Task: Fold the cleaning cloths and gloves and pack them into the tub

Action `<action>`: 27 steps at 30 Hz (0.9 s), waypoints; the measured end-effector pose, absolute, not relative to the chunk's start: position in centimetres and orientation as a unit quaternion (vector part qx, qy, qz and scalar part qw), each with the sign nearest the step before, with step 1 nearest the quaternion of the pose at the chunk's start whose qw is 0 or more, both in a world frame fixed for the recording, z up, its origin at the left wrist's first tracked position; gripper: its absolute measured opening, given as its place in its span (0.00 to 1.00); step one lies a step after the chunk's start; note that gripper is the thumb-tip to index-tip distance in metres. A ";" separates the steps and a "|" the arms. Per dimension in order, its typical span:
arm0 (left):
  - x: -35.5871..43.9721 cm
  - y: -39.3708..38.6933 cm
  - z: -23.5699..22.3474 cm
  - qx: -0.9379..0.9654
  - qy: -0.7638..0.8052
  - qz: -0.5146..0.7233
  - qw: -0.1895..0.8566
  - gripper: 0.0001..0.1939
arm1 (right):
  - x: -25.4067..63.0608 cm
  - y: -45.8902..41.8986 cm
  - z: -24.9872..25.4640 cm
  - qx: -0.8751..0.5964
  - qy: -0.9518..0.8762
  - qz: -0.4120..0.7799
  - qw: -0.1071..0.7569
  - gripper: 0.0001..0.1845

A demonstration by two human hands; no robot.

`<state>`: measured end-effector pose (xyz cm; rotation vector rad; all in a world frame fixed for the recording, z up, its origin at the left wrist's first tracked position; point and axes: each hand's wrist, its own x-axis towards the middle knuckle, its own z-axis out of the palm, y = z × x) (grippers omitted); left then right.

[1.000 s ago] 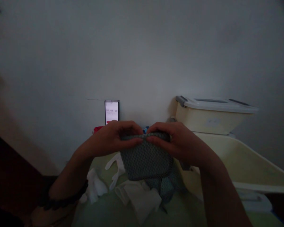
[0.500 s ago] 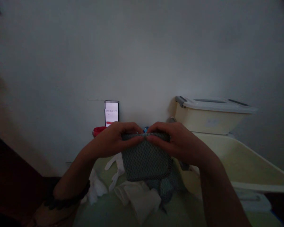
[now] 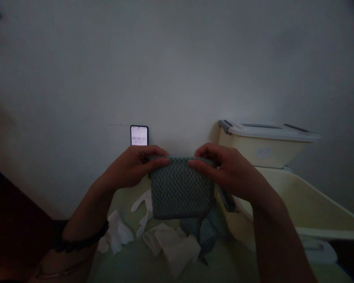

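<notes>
- We see the hands drawn apart along the top edge since a half-second ago — that edge sits higher and flatter, so we judge the fabric is being evened out.
- The grey-green knitted piece (image 3: 181, 190) hangs at the frame's centre, above the white cloth (image 3: 177, 247) in the lower middle.
- Its held edge runs left to right; its free edge points toward the bottom. We read it as nearly square, with no clear long axis.
- Our left hand (image 3: 138, 165) and right hand (image 3: 224, 169) each pinch that top edge — thumbs in front, fingers behind.
</notes>
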<state>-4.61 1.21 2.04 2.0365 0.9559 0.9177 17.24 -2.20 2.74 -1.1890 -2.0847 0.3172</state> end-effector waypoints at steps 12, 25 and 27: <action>-3.9 2.6 0.1 0.606 0.305 0.530 0.508 0.17 | 16.0 -1.8 1.7 -0.418 -0.716 0.349 0.436 0.15; -3.6 1.5 -3.9 0.514 0.348 0.479 0.620 0.19 | 12.7 -2.6 -2.5 -0.470 -0.648 0.370 0.471 0.22; -4.0 1.1 -5.3 0.500 0.380 0.474 0.617 0.17 | 11.9 -3.2 -5.1 -0.479 -0.598 0.436 0.472 0.22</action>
